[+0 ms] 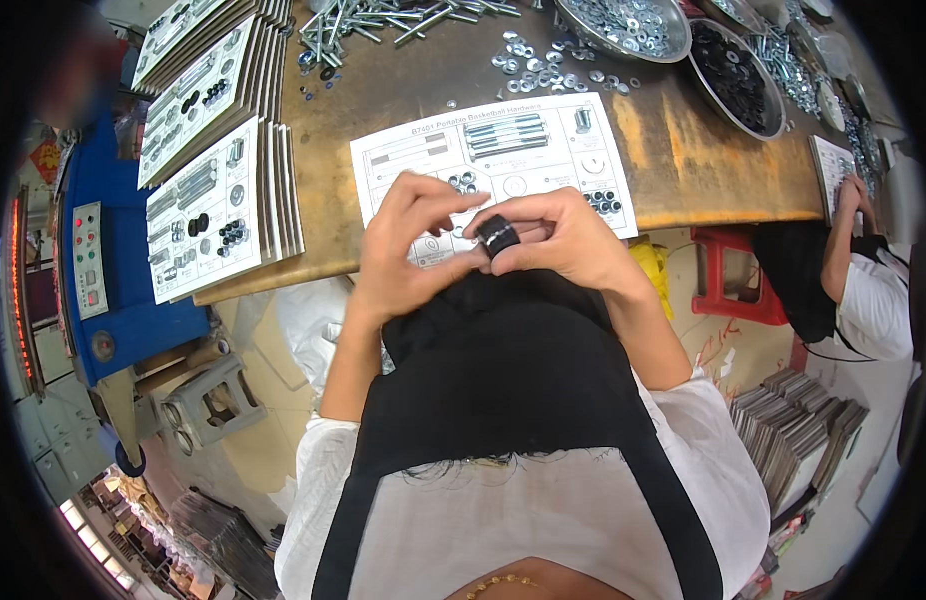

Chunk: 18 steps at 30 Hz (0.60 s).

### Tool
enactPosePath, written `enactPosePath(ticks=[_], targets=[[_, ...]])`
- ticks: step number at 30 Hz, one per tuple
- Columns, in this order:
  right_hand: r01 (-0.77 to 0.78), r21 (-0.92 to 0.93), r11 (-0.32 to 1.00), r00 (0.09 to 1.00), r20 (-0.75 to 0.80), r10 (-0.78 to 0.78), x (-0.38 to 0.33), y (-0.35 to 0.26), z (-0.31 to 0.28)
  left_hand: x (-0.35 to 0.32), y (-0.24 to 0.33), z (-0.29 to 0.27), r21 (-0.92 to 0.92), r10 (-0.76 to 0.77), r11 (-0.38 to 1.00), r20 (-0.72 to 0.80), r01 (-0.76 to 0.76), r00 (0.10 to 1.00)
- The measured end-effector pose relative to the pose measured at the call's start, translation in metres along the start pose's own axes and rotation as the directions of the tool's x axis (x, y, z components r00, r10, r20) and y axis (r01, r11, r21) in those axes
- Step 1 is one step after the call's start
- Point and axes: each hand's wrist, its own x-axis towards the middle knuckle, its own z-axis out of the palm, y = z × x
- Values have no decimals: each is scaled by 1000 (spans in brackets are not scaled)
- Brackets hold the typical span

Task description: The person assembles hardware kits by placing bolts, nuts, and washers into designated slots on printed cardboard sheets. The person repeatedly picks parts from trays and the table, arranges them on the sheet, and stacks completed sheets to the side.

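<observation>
Left hand (pixel 408 245), thumb and fingers parted, and right hand (pixel 565 238), pinching, are at one brown bench (pixel 703 160) bearing three card stacks (pixel 208 210), one flat printed card (pixel 578 165) and at least two washer bowls (pixel 655 59), with one short black cylinder (pixel 498 237) between the right thumb and fingers.

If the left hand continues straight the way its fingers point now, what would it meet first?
Probably the black round part pinched in the right hand, or that hand itself; depth is hard to judge.
</observation>
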Motion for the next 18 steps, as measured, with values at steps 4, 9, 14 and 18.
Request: enactPosePath(ticks=[4, 9, 14, 18], targets=[[118, -64, 991, 987, -104, -124, -7, -9, 13, -5, -3, 12, 301, 391, 897, -200, -323, 898], [119, -33, 992, 987, -109, -122, -5, -4, 12, 4, 2, 10, 318, 414, 883, -181, -345, 892], [76, 46, 996, 993, -92, -72, -3, 7, 6, -2, -6, 19, 189, 305, 945, -200, -268, 931], [29, 151, 988, 997, -71, -18, -5, 11, 2, -5, -11, 27, -150, 99, 980, -182, -127, 978]])
